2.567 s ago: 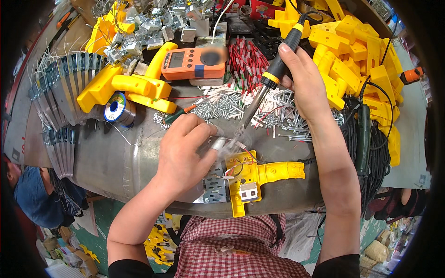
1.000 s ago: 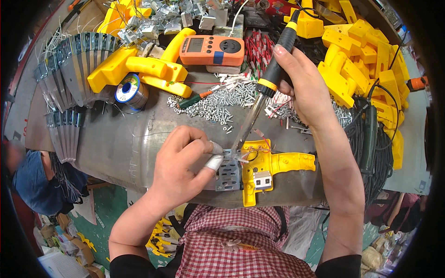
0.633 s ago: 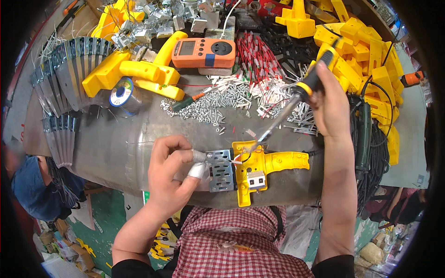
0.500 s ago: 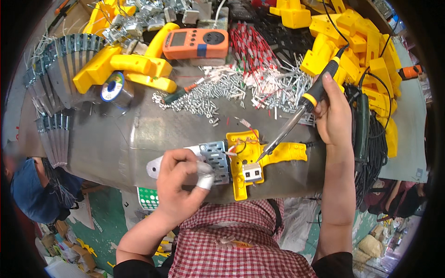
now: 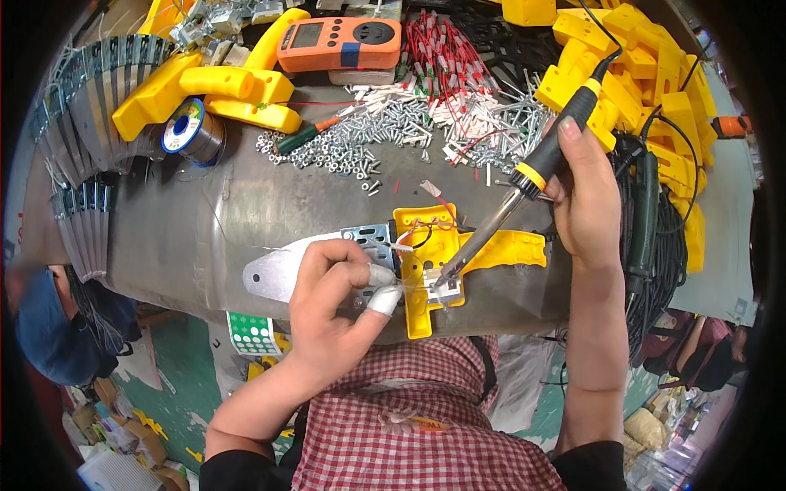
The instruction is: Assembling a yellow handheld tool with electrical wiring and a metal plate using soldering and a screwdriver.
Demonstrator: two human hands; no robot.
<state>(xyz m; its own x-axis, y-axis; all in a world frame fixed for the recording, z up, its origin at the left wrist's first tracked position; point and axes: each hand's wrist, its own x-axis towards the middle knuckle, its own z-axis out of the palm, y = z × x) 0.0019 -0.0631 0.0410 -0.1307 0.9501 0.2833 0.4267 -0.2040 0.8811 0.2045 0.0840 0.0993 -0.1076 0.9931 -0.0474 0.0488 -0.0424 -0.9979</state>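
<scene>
My right hand (image 5: pixel 585 184) is wrapped round the black and yellow handle of a soldering iron (image 5: pixel 565 131). Its tip reaches down to a small white block with dark terminals (image 5: pixel 447 291), seated in a yellow plastic handle shell (image 5: pixel 508 250). Thumb and forefinger of my left hand (image 5: pixel 340 303), both in white finger covers, pinch a thin solder wire (image 5: pixel 416 287) close to the iron's tip. Left of the shell lies a metal blade (image 5: pixel 282 270) with a slotted bracket, partly covered by my left hand. Short wires and a small connector sit inside the shell.
Behind are a solder spool (image 5: pixel 192 131), a green-handled screwdriver (image 5: pixel 299 139), heaps of screws and nuts (image 5: pixel 360 143), red wires (image 5: pixel 442 57) and an orange meter (image 5: pixel 340 45). Yellow shells (image 5: pixel 647 74) and coiled black cables (image 5: pixel 667 254) crowd the right. Blades line the left.
The iron's tip has moved down and left onto the white block. My left hand has shifted right, bringing its pinched fingers close to the tip. The view has shifted slightly.
</scene>
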